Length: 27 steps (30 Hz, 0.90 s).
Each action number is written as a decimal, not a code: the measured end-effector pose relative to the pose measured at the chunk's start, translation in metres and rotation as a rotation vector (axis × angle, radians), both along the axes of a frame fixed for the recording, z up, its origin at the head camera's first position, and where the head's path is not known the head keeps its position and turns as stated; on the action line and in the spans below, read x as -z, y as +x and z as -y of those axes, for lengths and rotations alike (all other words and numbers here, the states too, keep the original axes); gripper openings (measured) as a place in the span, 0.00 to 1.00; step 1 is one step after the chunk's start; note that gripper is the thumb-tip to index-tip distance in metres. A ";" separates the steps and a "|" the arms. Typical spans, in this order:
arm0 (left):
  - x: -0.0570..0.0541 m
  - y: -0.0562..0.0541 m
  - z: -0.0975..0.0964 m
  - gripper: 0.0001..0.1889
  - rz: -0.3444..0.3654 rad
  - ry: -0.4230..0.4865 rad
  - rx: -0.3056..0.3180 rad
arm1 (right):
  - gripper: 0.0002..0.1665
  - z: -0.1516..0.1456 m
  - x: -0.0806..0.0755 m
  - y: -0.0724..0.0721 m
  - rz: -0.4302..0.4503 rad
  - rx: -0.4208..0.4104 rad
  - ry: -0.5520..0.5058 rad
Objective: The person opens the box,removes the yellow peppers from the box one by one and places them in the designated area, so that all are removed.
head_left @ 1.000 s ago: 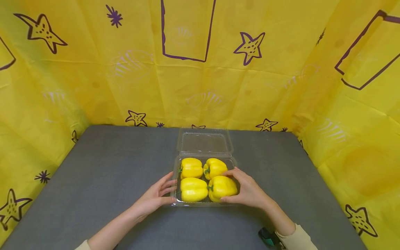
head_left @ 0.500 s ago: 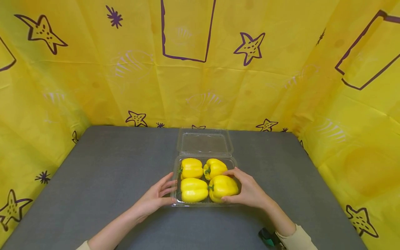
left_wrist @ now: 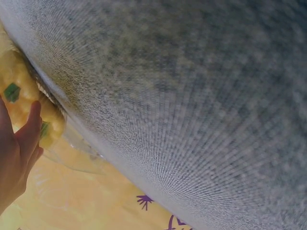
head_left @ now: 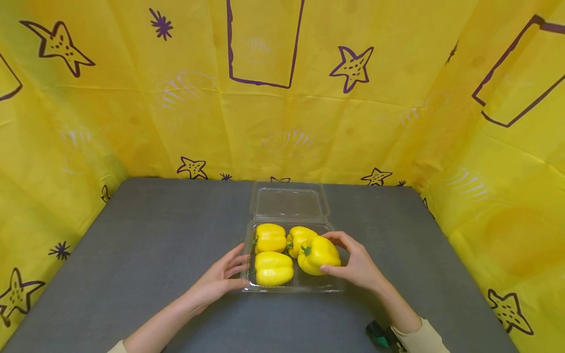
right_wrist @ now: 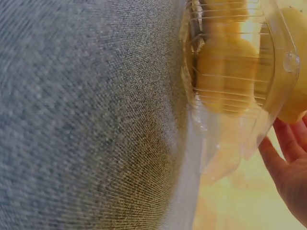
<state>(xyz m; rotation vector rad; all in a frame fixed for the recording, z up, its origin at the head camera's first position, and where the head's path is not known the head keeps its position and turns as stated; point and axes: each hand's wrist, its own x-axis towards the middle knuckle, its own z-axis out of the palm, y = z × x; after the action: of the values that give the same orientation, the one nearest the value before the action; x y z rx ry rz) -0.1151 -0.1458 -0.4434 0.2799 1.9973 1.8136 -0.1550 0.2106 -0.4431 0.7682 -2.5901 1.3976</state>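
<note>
A clear plastic clamshell container point(head_left: 293, 289) sits on the table with its lid point(head_left: 289, 202) folded back. My right hand point(head_left: 359, 264) grips a yellow bell pepper point(head_left: 321, 256), fingers behind it and thumb in front. That pepper is raised and tilted over the front right of the container, its green stem towards the left. Inside lie a front left pepper point(head_left: 273, 268), a back left pepper point(head_left: 270, 238) and a back right pepper point(head_left: 301, 238), the last partly covered by the raised one. My left hand point(head_left: 216, 279) touches the container's left side with fairly straight, spread fingers.
A grey cloth covers the table point(head_left: 176, 220). Yellow curtain point(head_left: 282, 127) with starfish drawings surrounds its back and sides. A dark object with a green part point(head_left: 378, 334) lies by my right forearm.
My right hand has lifted the front right pepper up from its place and turned its stem upward. My left hand and the container have stayed put.
</note>
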 end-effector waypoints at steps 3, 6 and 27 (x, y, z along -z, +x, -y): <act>0.000 0.000 0.000 0.47 -0.001 0.000 0.001 | 0.37 -0.001 0.001 -0.001 -0.010 0.022 -0.025; -0.001 0.000 0.000 0.47 -0.005 0.000 0.000 | 0.37 -0.002 0.000 -0.001 -0.026 0.049 -0.037; 0.000 -0.001 0.000 0.47 0.013 0.004 -0.001 | 0.34 -0.015 -0.005 -0.006 0.038 0.436 -0.103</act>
<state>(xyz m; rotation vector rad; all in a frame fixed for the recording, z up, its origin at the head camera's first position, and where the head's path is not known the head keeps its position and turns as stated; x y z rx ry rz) -0.1158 -0.1458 -0.4438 0.2675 1.9850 1.8156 -0.1608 0.2260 -0.4383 0.1462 -2.4805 1.3968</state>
